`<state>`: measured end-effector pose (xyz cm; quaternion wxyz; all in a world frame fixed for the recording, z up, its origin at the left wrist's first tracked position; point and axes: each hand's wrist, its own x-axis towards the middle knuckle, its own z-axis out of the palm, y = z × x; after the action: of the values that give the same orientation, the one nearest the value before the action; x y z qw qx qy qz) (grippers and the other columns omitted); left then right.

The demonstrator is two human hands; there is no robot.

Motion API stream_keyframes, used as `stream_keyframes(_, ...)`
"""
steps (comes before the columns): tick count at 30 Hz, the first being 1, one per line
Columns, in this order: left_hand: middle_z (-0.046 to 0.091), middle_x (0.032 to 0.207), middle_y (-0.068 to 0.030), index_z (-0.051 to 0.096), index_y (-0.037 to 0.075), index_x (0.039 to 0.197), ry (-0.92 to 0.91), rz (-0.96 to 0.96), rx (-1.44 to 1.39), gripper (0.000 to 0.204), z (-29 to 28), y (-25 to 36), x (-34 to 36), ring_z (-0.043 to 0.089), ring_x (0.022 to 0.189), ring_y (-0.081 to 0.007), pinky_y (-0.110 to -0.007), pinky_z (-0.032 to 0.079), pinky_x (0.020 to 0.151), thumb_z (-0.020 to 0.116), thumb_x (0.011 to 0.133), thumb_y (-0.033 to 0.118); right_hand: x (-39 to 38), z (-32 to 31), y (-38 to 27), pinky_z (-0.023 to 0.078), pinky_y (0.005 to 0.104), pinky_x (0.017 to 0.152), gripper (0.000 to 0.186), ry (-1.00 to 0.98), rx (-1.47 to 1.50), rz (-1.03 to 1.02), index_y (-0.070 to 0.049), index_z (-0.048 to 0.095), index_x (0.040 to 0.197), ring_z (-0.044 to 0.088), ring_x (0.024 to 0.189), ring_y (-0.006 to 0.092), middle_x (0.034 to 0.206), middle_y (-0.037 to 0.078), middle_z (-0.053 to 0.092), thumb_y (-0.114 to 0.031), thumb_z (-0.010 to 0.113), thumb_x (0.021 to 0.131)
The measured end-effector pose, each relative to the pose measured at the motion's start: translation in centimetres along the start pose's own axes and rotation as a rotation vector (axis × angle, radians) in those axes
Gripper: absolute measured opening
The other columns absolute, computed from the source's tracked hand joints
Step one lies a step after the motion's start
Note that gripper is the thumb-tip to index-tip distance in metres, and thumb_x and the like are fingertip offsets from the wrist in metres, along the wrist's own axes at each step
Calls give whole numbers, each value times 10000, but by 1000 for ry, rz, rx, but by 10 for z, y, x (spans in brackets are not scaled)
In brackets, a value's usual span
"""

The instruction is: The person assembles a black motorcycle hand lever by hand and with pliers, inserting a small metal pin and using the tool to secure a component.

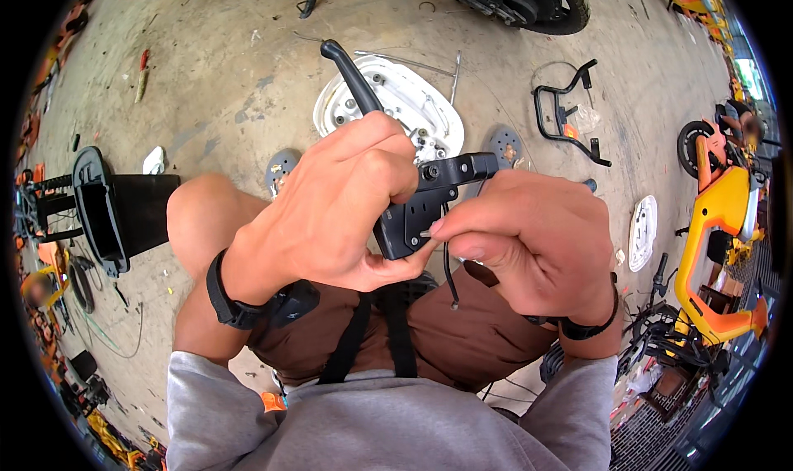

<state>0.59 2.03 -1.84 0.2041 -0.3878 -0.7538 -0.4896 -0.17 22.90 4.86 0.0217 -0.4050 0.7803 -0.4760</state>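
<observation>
My left hand [334,198] is closed around a black brake lever [353,79], whose lever arm points up and away past my knuckles. Its black housing and clamp [417,215] show between my two hands. My right hand [545,244] is pinched, thumb against forefinger, at the lower part of the housing. A small metal piece [426,233] shows at those fingertips; its kind is too small to make out. From the housing a thin black cable [449,277] hangs down over my lap. My left fingertips support the housing from below.
A white plastic shell [329,99] with loose hardware lies on the floor ahead, with a metal rod [396,59] beyond it. A black tubular bracket [541,116] lies right of it. A black plastic part [144,215] is at left, a yellow scooter body [702,256] at right.
</observation>
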Motion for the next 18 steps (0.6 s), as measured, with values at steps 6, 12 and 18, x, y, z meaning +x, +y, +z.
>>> stream_keyframes(6, 522, 838, -104, 381, 83, 981, -137, -49, -2, 660, -6, 0, -3, 525, 724, -295, -388, 431, 603, 893, 653, 340, 2, 2, 0, 475, 313, 514, 88, -56, 40, 19, -55, 668, 855, 615, 604, 206, 723, 43, 647, -63, 732, 796)
stream_keyframes(12, 529, 758, -66, 463, 35, 909, -125, -89, 10, 495, -7, 6, 0, 515, 642, -249, -354, 431, 495, 817, 583, 152, 2, 4, 1, 472, 320, 523, 92, -81, 73, 15, -61, 646, 839, 607, 608, 222, 712, 43, 625, -64, 723, 790)
stream_keyframes(18, 529, 758, -69, 464, 34, 902, -149, -134, 19, 461, -5, 7, -1, 517, 649, -264, -366, 430, 495, 794, 604, 153, 3, 1, 6, 437, 325, 522, 162, -175, -4, -29, -38, 673, 959, 563, 590, 245, 768, 65, 665, -68, 726, 808)
